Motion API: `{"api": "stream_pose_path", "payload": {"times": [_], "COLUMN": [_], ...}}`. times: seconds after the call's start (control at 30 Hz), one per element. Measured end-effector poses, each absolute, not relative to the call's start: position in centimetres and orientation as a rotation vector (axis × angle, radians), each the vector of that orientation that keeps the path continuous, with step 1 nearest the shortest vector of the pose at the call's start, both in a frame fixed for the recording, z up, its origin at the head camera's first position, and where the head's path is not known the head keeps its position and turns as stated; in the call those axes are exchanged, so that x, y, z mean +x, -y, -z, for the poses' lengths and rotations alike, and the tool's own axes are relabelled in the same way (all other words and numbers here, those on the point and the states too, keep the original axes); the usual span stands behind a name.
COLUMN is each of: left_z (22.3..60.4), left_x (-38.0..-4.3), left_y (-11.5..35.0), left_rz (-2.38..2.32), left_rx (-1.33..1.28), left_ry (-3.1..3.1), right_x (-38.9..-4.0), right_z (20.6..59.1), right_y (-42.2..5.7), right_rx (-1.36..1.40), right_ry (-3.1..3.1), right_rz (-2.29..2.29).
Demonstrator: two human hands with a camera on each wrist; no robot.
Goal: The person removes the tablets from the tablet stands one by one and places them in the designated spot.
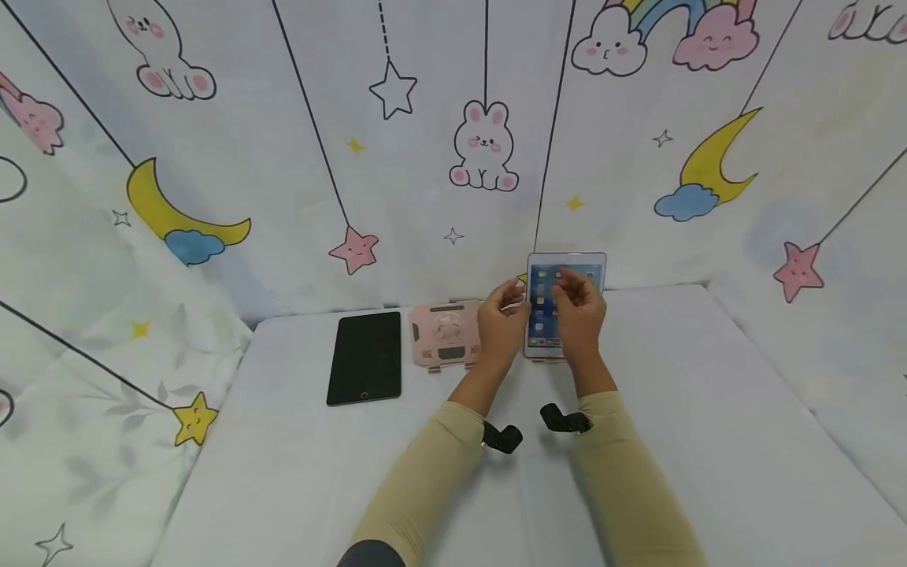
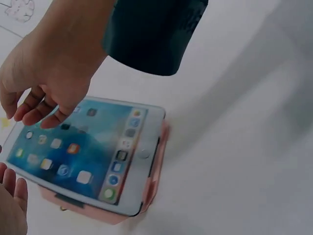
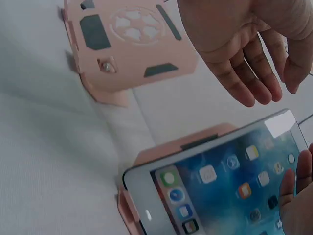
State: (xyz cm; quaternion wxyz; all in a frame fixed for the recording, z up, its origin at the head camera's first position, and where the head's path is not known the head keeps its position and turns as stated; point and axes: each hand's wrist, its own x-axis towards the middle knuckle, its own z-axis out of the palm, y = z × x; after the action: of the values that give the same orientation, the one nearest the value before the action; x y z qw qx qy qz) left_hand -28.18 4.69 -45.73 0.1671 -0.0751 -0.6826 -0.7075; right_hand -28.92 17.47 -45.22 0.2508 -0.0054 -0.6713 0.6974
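Observation:
A white tablet (image 1: 540,319) with its screen lit, showing app icons, lies in front of my hands. Under it sits a pink case piece (image 3: 188,138), its edge sticking out along the side and lower end. My right hand (image 1: 583,313) hovers over the tablet with loosely bent fingers (image 2: 35,106), holding nothing. To the left, my left hand (image 1: 501,321) is raised beside the tablet's edge. Its fingers (image 3: 252,73) are relaxed, with nothing between them. Left of that hand rests a second pink case piece (image 1: 446,327) with a round cut-out design and grey patches.
A black tablet (image 1: 364,358) with a dark screen lies at the left on the white table (image 1: 283,472). A white curtain (image 1: 425,197) printed with cartoons hangs behind the table's far edge. Each wrist carries a small black camera (image 1: 503,438).

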Motion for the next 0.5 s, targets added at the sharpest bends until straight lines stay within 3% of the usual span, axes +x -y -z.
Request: {"api": "stream_pose_path", "payload": {"times": [0.5], "left_z": [49.2], "left_x": [-27.9], "left_y": [-7.1], "left_rz": [1.974], "left_rx": [-0.025], "left_ry": [2.061], "right_x": [-27.7], "right_z": [49.2], "right_y": [-24.0], "right_rx": [-0.273], "right_ry": [1.893], "right_rz": [-1.756]}}
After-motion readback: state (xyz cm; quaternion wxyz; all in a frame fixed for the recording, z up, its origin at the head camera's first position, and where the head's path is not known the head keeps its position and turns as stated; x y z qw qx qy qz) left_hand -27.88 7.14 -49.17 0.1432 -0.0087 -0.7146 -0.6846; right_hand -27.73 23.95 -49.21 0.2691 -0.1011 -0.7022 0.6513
